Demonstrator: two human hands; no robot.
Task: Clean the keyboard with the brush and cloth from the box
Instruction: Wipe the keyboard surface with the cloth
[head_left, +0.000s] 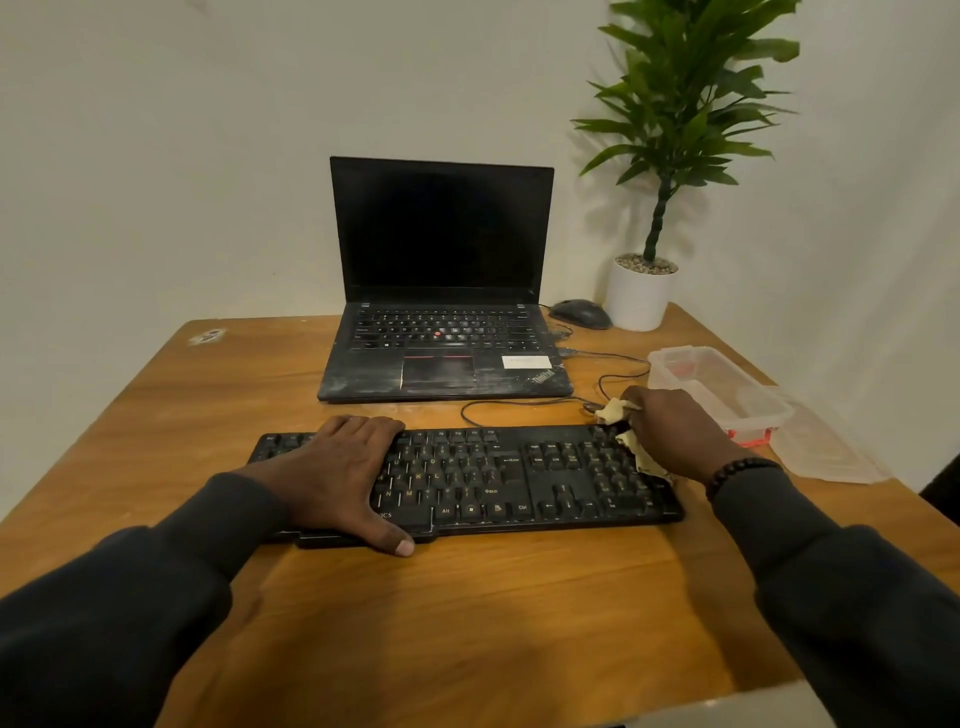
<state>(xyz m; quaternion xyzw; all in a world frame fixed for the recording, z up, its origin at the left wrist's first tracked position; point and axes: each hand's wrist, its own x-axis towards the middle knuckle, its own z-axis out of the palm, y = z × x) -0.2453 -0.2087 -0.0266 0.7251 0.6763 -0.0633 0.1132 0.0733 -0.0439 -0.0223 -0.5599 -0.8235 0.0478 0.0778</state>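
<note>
A black keyboard (519, 473) lies across the wooden table (467, 623) in front of me. My left hand (337, 478) rests flat on its left half, fingers spread, thumb over the front edge. My right hand (675, 436) is closed on a crumpled pale yellow cloth (631, 444) pressed against the number pad at the keyboard's right end. The clear plastic box (727, 389) stands open to the right, with something red showing inside and at its base. I see no brush clearly.
An open black laptop (441, 312) sits behind the keyboard, its cable (519, 402) looping between them. A mouse (579, 313) and a potted plant (644, 291) stand at the back right. The box's clear lid (821, 447) lies beside the box near the table's right edge.
</note>
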